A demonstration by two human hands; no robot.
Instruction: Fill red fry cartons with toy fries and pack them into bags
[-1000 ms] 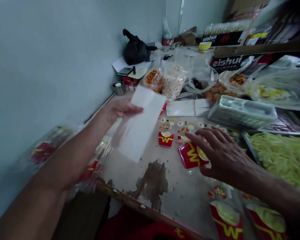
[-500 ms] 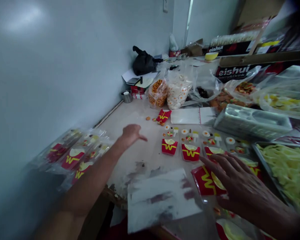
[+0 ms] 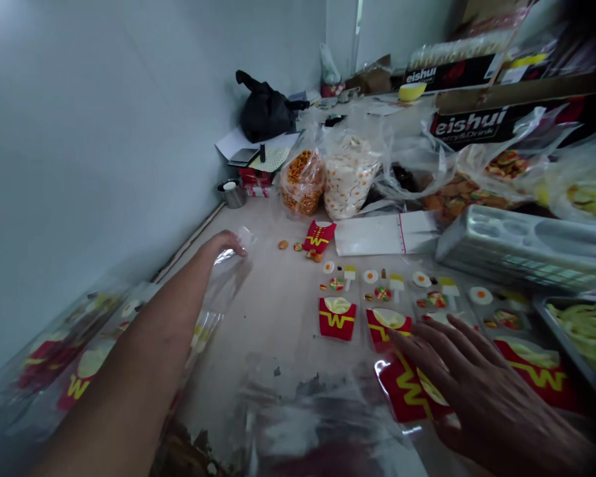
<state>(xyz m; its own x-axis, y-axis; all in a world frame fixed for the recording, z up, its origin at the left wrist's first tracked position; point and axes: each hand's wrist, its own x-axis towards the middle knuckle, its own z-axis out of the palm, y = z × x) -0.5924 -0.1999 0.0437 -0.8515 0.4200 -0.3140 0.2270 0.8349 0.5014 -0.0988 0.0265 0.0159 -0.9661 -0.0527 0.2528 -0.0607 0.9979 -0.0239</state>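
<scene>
My left hand [image 3: 226, 242] is stretched toward the wall side of the table, fingers closed on a shiny clear plastic bag [image 3: 224, 257]. Most of that bag is hidden behind my forearm. My right hand [image 3: 481, 384] is spread, palm down, over flat clear packs at the right. Just left of its fingertips lies a pack with a red carton printed with a yellow W [image 3: 402, 391]. Beyond it stretches a row of packs, each with a red fries carton [image 3: 336, 319] and small toy foods such as a fried egg [image 3: 370, 277].
Filled packs [image 3: 82, 377] lie by the wall at left. Behind the row are a loose red carton [image 3: 318, 237], a white sheet [image 3: 367, 236], bags of small pieces [image 3: 302, 184], and a clear plastic tray [image 3: 531, 245]. A metal tray of pale strips [image 3: 583, 338] stands at right.
My view has shifted closer to the table. My left hand has moved left in view, and clear plastic now shows at its fingers. My right hand stays spread over the packs.
</scene>
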